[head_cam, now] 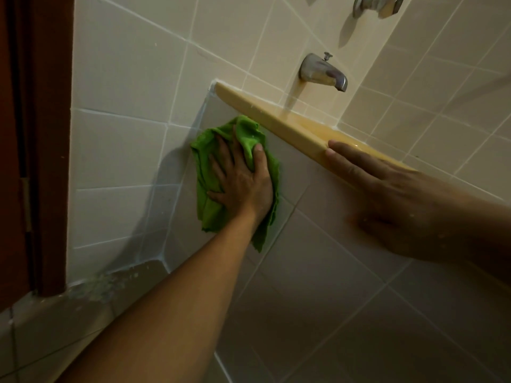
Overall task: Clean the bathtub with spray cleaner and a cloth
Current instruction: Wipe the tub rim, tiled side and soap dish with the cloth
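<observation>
Two hands in view, one cloth, one bathtub fitting set.

1. Left hand (pixel 240 186): reaches up from the lower left on a bare forearm. Its palm lies flat on the green cloth (pixel 206 211) with the fingers spread. A fold of the cloth is bunched and pinched between thumb and forefinger, so the hand grips the cloth while it presses.

2. Green cloth: crumpled, held against the pale tiled panel (pixel 318 244) just below the tub rim (pixel 276 120), near the corner where the panel meets the side wall (pixel 124 78). Its top edge touches the underside of the rim; a loose corner hangs below the wrist.

3. Right hand (pixel 392 200): enters from the right and is open. Its fingers (pixel 348 153) are straight and rest along the front edge of the rim, holding nothing. It is well apart from the cloth.

4. Tub rim: yellowish, glossy, with a wet sheen near the wall.

5. Metal spout (pixel 323 73): fixed to the tiled wall above the rim, with a diverter knob on top.

6. Metal tap handle (pixel 376 5): at the top edge, partly cut off.

7. Dark brown door frame (pixel 41 134): along the left side.

8. Droplets or foam (pixel 102 283): on the surface at the foot of the frame; which of the two cannot be told.
</observation>
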`<state>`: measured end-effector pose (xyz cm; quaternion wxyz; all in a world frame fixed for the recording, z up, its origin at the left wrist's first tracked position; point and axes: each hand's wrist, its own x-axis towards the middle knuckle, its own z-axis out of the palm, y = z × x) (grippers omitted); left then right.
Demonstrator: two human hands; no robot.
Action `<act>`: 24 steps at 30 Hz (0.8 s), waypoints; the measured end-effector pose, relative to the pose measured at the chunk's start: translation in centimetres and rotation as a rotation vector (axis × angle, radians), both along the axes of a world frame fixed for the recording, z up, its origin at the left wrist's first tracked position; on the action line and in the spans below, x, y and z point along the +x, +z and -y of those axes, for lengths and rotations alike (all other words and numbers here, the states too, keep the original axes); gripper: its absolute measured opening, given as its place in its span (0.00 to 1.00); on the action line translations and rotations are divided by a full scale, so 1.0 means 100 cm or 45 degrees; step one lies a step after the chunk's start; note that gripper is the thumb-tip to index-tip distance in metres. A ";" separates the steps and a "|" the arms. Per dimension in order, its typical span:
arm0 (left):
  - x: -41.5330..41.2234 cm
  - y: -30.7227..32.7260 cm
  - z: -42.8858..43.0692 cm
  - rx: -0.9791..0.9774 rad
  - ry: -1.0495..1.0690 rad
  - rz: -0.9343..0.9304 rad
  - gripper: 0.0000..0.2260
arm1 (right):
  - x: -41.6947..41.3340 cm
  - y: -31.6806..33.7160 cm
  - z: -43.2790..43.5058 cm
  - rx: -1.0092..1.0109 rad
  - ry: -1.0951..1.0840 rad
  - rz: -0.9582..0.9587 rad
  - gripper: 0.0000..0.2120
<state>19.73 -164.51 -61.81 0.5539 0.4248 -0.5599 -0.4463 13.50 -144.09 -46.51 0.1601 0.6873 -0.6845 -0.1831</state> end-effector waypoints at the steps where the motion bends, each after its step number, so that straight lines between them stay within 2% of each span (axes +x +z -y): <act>1: 0.001 -0.006 0.002 0.028 0.002 -0.006 0.29 | 0.000 0.000 0.004 -0.003 0.005 -0.013 0.47; 8: 0.007 -0.072 -0.008 0.258 0.012 -0.048 0.30 | 0.007 0.000 0.027 0.000 0.034 -0.108 0.46; 12: 0.004 -0.148 -0.025 0.241 0.035 -0.068 0.39 | 0.007 -0.002 0.037 -0.006 0.069 -0.201 0.45; 16: -0.001 -0.208 -0.050 0.393 0.108 -0.043 0.47 | 0.008 -0.003 0.046 -0.007 0.083 -0.298 0.45; 20: -0.003 -0.245 -0.064 0.555 0.137 0.017 0.48 | 0.009 -0.004 0.056 -0.003 0.093 -0.381 0.45; 24: -0.002 -0.263 -0.072 0.631 0.104 -0.040 0.46 | 0.008 -0.005 0.065 -0.016 0.155 -0.449 0.44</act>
